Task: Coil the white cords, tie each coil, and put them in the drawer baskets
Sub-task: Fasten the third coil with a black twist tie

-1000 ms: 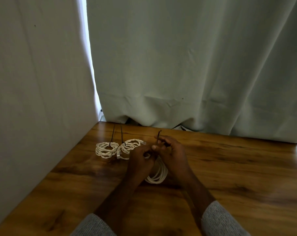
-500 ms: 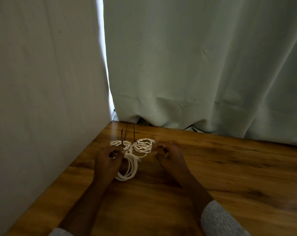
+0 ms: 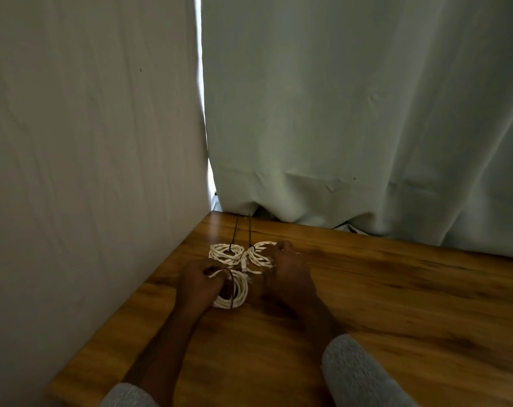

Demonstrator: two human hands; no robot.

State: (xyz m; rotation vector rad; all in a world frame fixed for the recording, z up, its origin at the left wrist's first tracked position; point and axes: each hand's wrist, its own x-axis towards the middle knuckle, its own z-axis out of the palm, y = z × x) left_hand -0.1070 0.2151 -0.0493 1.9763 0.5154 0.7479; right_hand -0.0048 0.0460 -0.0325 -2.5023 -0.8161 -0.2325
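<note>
Head view: a glossy, amber-brown wooden surface with dark grain streaks fills the lower frame, and three coils of white twisted cord sit bunched near its far left corner. The nearest white cord coil, a smooth round loop of several turns, lies flat on the surface with a thin dark tie crossing it. The left hand rests on the left rim of that coil, fingers curled over its strands and gripping them. Just beyond this coil lies the far-left white cord coil, ropy and braided in texture, cinched by a dark tie whose long straight tail runs away toward the surface's back edge. Right of the nearest coil and a little farther back is the far-right white cord coil, equally ropy, with its own dark tail pointing the same way. The right hand lies over that coil's right side, fingers bent onto the strands and touching them; whether they pinch the cord I cannot tell. Grey knitted sleeves cover both forearms. Behind the coils hangs a pale, softly creased fabric curtain, with a flat off-white panel to their left.
</note>
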